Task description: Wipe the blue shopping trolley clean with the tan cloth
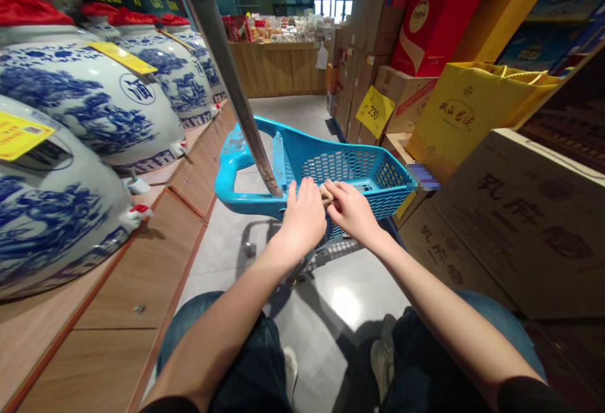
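Observation:
A blue plastic shopping cart basket [331, 148] with mesh sides stands in front of me, its looped handle pointing left. My left hand [305, 208] lies over its near rim, fingers stretched out and slightly apart, thumb hidden. Beside it my right hand [353, 208] is closed, with bent fingers around a small crumpled brown cloth [326, 195] at the rim. The cloth shows only between the two hands; most of it is covered. A worn metal post [231, 79] rises from the cart near the handle and leans up to the left.
Large blue-and-white wine jars [113, 98] with red covers stand on a wooden platform [127, 268] at left. Cartons [524, 211], a yellow gift bag [472, 110] and a red bag [435, 16] are stacked close at right. A wooden counter [274, 69] with packaged goods stands behind.

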The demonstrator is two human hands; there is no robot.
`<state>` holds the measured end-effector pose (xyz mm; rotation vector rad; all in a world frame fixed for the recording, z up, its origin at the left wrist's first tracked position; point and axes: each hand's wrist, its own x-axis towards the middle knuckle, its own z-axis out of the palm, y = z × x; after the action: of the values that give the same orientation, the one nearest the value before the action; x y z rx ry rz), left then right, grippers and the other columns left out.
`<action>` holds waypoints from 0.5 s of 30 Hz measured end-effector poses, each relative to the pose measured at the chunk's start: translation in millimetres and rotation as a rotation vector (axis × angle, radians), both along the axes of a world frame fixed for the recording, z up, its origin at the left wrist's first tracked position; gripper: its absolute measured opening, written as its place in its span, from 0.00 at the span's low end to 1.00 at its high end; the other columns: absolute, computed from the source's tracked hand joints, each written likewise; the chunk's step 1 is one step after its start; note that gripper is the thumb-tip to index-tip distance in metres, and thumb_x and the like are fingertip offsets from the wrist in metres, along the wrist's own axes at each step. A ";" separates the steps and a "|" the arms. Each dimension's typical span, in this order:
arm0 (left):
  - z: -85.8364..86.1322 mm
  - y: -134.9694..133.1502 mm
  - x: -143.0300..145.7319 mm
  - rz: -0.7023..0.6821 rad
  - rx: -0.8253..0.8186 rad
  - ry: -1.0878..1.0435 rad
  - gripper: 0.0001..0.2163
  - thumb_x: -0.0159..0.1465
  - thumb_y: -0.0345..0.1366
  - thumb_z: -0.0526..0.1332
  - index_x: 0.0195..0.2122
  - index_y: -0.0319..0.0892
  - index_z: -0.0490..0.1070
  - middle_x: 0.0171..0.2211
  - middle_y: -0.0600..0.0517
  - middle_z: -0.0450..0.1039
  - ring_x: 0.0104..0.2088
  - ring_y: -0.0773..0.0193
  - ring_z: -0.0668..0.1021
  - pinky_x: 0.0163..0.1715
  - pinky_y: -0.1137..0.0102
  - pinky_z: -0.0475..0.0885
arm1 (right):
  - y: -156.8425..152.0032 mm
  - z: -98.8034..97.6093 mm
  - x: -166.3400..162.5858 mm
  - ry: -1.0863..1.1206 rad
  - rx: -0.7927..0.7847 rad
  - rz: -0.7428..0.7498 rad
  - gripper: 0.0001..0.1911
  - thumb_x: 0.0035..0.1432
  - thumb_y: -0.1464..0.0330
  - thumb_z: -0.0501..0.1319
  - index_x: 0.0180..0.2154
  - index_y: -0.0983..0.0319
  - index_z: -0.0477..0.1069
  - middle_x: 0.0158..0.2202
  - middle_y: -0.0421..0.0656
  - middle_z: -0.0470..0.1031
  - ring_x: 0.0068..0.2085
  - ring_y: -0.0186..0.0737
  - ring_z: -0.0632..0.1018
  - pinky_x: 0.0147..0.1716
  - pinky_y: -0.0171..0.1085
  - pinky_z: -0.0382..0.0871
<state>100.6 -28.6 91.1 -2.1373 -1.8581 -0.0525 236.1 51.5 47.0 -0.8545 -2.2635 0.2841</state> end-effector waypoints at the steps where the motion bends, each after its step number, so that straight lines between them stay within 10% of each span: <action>1: -0.8 -0.4 -4.1 -0.005 0.003 -0.019 0.30 0.67 0.32 0.52 0.69 0.21 0.59 0.70 0.26 0.57 0.72 0.41 0.62 0.70 0.43 0.53 | 0.4 -0.9 1.2 0.036 -0.028 0.021 0.29 0.57 0.74 0.57 0.60 0.63 0.71 0.55 0.52 0.77 0.54 0.50 0.76 0.57 0.48 0.72; 8: -4.2 -3.8 -23.2 -0.261 0.069 -0.132 0.37 0.67 0.36 0.58 0.75 0.32 0.45 0.75 0.33 0.46 0.74 0.47 0.57 0.70 0.48 0.54 | 17.5 -12.6 -4.2 0.323 -0.291 0.014 0.48 0.55 0.66 0.65 0.74 0.63 0.49 0.71 0.56 0.61 0.71 0.53 0.64 0.70 0.53 0.59; 12: -20.8 3.9 -18.8 -0.369 0.133 -0.154 0.31 0.69 0.36 0.59 0.72 0.37 0.54 0.70 0.36 0.62 0.67 0.49 0.68 0.65 0.57 0.64 | 21.1 -15.8 -9.7 0.403 -0.597 0.056 0.61 0.57 0.60 0.66 0.76 0.65 0.28 0.76 0.58 0.49 0.73 0.50 0.61 0.71 0.50 0.58; 15: -33.6 9.6 -20.0 -0.272 0.192 -0.146 0.23 0.70 0.35 0.59 0.66 0.39 0.64 0.59 0.39 0.72 0.57 0.50 0.75 0.55 0.60 0.70 | 26.1 -8.9 2.9 0.300 -0.738 0.127 0.66 0.52 0.55 0.71 0.76 0.64 0.31 0.76 0.57 0.47 0.73 0.53 0.61 0.70 0.49 0.59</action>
<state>80.6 -19.0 57.6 -2.2830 -1.5487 -0.4391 239.0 77.6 38.0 -0.9378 -1.9252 1.2701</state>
